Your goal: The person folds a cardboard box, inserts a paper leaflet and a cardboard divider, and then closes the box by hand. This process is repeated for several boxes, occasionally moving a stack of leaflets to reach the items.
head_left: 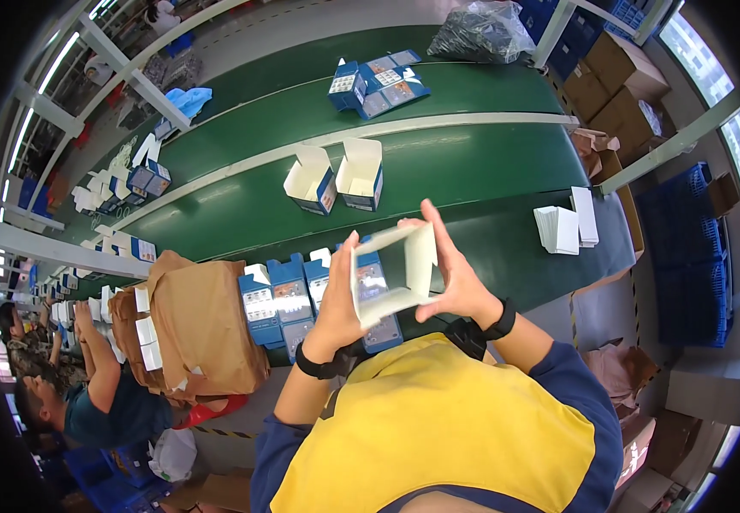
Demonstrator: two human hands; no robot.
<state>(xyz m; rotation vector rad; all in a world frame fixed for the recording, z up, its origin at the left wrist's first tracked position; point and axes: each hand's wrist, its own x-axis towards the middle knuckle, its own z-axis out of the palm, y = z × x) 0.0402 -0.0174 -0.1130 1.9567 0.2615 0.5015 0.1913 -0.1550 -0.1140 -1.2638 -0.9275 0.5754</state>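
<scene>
Between my two hands is a small cardboard box (421,258), squared into an open tube, so its white inside walls show and I see through it. My left hand (334,299) grips its left side, fingers pointing up. On the right side, my right hand (464,286) holds it with thumb and fingers spread along the wall. Flat blue printed cartons (287,289) lie just left of and beneath my left hand. Beyond my hands, two box bodies (310,184) stand on the green conveyor belt (233,201), tops open and white inside.
White folded card pieces (556,231) lie at the right. More blue cartons (380,85) rest on the far belt, near a black plastic bag (483,32). A large brown paper bag (207,325) stands at left, with a co-worker (100,398) beyond. Blue crates (691,265) are stacked far right.
</scene>
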